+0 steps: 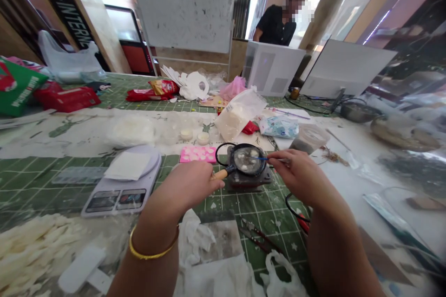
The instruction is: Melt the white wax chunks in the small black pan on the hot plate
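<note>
A small black frying pan (240, 172) with a wooden handle (220, 175) rests on a dark hot plate (256, 184). In the pan are whitish lumps (248, 162) in what looks like clear liquid. My left hand (195, 184) is closed around the handle. My right hand (296, 169) grips a thin stirring stick (262, 158) with a blue tip, which reaches into the pan from the right. I cannot make out the stick's exact kind. Just behind my left hand lies a pink mold (198, 153) with white-filled cavities.
A kitchen scale (121, 185) with white paper stands left. Pale flakes (31, 250) lie in front of it. Scissors (261, 236) and crumpled tissue (197, 236) are nearer me. Behind the pan sits a plastic bag (239, 113). A person (277, 25) is beyond the white box (273, 67).
</note>
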{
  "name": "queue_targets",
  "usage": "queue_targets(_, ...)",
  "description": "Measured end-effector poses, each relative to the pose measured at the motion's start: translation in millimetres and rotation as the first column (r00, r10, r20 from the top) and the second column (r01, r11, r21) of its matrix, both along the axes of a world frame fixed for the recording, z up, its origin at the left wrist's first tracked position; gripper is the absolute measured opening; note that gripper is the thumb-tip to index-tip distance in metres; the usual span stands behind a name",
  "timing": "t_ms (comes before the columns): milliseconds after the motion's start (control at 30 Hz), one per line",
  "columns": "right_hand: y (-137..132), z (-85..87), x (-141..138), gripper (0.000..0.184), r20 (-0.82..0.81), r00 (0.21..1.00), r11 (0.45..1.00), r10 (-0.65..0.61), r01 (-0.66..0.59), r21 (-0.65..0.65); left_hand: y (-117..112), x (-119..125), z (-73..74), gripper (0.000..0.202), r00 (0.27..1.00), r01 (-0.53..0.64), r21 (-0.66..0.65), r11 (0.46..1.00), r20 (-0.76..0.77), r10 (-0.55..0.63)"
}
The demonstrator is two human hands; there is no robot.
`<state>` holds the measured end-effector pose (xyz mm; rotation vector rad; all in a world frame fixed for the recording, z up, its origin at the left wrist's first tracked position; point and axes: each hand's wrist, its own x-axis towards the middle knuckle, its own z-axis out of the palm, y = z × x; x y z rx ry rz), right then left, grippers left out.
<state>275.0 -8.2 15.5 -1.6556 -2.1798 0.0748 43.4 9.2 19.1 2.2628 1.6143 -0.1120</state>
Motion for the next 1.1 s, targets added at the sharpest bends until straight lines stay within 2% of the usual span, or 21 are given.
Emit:
queue_targets(167, -2.2, 0.0, -1.3, 0.026, -0.039, 0.994, 0.992, 0.102, -0.104, -0.078, 1.5, 1.5, -1.2, 0.045, 1.000, -0.001, -0.005, 1.000, 0.009, 0.001)
queue_targets(333, -1.6, 1.4, 1.2, 0.027, 0.019, 1.000, 1.000, -0.008, 0.008, -0.013, 1.3, 2.1, -1.9, 0.040, 1.000, 0.007, -0.008, 1.000, -0.009, -0.007)
queue_targets(500, -0.9, -0.5, -2.4, 0.026, -0.059, 0.991, 0.991, 0.121, -0.124, -0.057, 1.2, 5.8, -2.4, 0.037, 1.000, 0.009, -0.019, 1.000, -0.021, -0.009)
queue_targets(633, 0.4, -0.4, 0.1, 0.027, 0.001, 1.000, 1.000, -0.008, 0.008, 0.006, 1.2, 7.5, -3.8, 0.037, 0.999, 0.019, -0.022, 1.000, -0.033, -0.020)
queue_targets(800, -4.6, 1.5, -0.9, 0.025, -0.075, 0.988, 0.987, 0.136, -0.142, -0.071, 2.8, 10.0, -6.1, 0.036, 0.999, 0.022, -0.036, 0.999, -0.030, -0.023)
queue_targets(867, -2.4, 0.5, -2.6, 0.026, -0.070, 0.991, 0.992, 0.117, -0.121, -0.048, 3.3, 10.8, -6.7, 0.037, 1.000, 0.017, -0.040, 0.999, -0.024, -0.018)
queue_targets(967, 0.4, 0.5, 0.2, 0.027, -0.015, 1.000, 1.000, -0.002, 0.002, -0.011, 4.0, 10.6, -7.7, 0.038, 1.000, 0.011, -0.049, 0.999, -0.028, -0.012)
queue_targets(1100, -0.3, 1.2, 3.2, 0.025, -0.048, 0.996, 0.995, 0.069, -0.072, -0.066, 5.1, 11.0, -10.0, 0.039, 0.999, 0.026, -0.040, 0.999, -0.046, -0.028)
